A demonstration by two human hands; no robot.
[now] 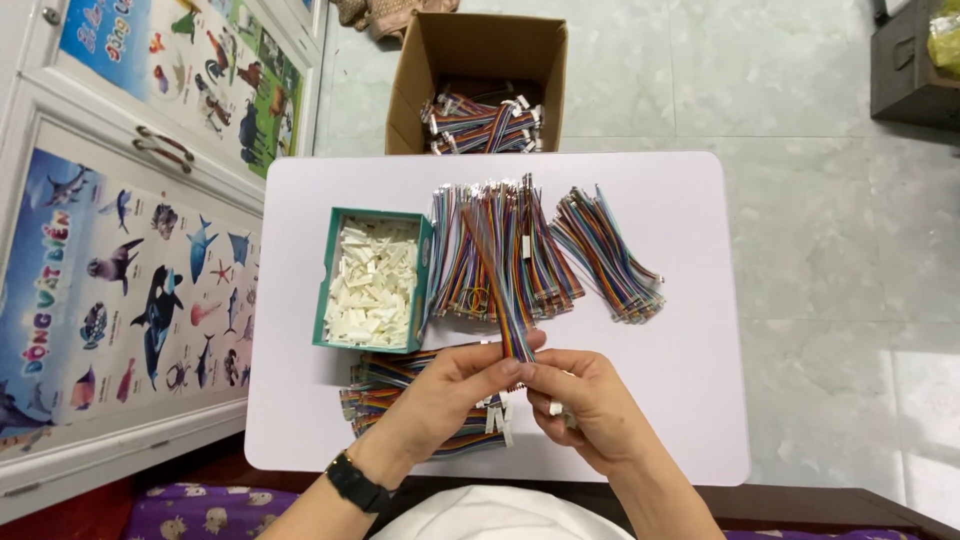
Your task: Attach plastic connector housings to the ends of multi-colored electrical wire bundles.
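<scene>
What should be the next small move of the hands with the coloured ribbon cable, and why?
Probably the right hand should press the small white connector it seems to hold onto the near end of the ribbon cable. The left hand pinches that end steady, and finished-looking cables with white ends lie beneath, beside the green box of white connectors.

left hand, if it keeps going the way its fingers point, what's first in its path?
Likely the right hand: the left hand points right and slightly up, both pinching one multicoloured ribbon cable. Depth unclear.

Both hands meet fingertip to fingertip, left point(452, 392) and right point(585, 400), fingers pinched.
</scene>
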